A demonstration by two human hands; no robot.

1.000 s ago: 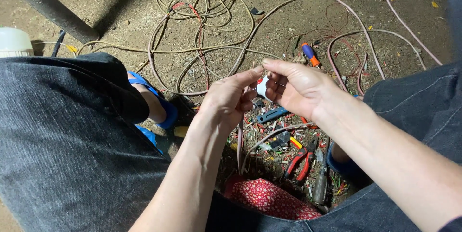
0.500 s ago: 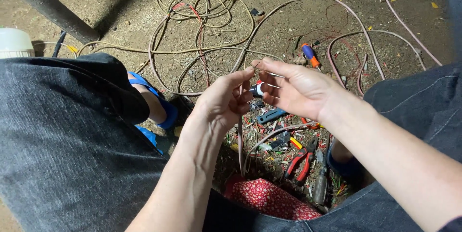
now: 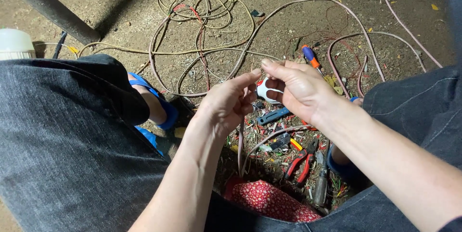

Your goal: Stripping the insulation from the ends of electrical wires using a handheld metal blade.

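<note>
Thing: a small white plug [image 3: 263, 90] with red marks, between both hands, above the dirt ground [image 3: 298, 25].
Wire: a thin pinkish cable [image 3: 239, 145] hangs down from the hands.
Left hand [image 3: 226, 104]: fingers pinched shut on the cable by the plug.
Right hand [image 3: 298, 87]: fingers curled tight around the plug.
Below: red pliers [image 3: 301, 160] lie in the mess.

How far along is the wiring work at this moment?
Done: wire scraps litter the ground, so some cutting or stripping looks finished. In hand: the left hand pinches a pale wire at a small white and red part held by the right hand. Left: loose cables lie spread out, pliers and screwdriver idle.
</note>
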